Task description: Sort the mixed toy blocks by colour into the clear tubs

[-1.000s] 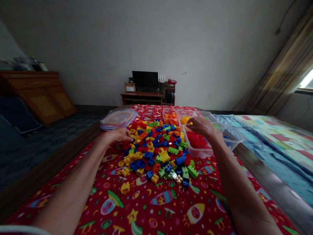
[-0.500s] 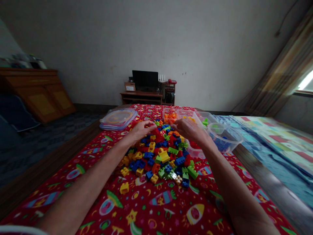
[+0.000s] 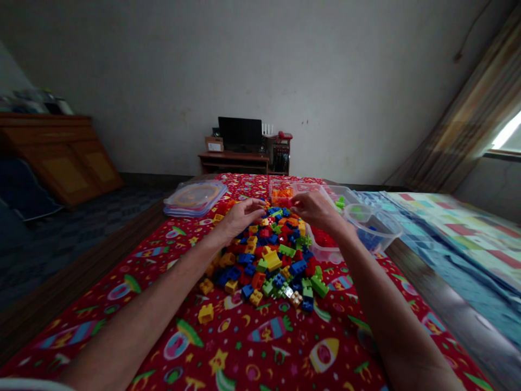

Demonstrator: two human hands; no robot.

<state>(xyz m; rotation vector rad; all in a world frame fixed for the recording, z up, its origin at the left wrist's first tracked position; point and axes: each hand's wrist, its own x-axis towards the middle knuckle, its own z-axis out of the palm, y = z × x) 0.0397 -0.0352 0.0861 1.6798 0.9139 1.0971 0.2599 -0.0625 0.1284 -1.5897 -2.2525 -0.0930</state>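
Note:
A heap of toy building blocks [image 3: 272, 260] in yellow, blue, red, green and orange lies on the red patterned cloth in front of me. Over its far left side is my left hand [image 3: 245, 214], fingers curved, with a gap between thumb and forefinger and nothing visible in it. Across from it, my right hand [image 3: 315, 209] is closed in a pinch at the far right of the heap. A red block [image 3: 286, 202] shows at its fingertips, partly hidden. Just below the right wrist, a clear tub [image 3: 325, 253] contains red blocks.
Clear boxes [image 3: 344, 193] with orange and green blocks stand behind the right hand. A round clear tub [image 3: 386, 234] with blue blocks is at the right. Stacked lids [image 3: 195, 198] lie at the left. One yellow block [image 3: 205, 313] sits apart, near me.
My left hand has risen slightly away from the red blocks, its fingers more apart. My right hand has lifted a little, and a red block now shows at its fingertips.

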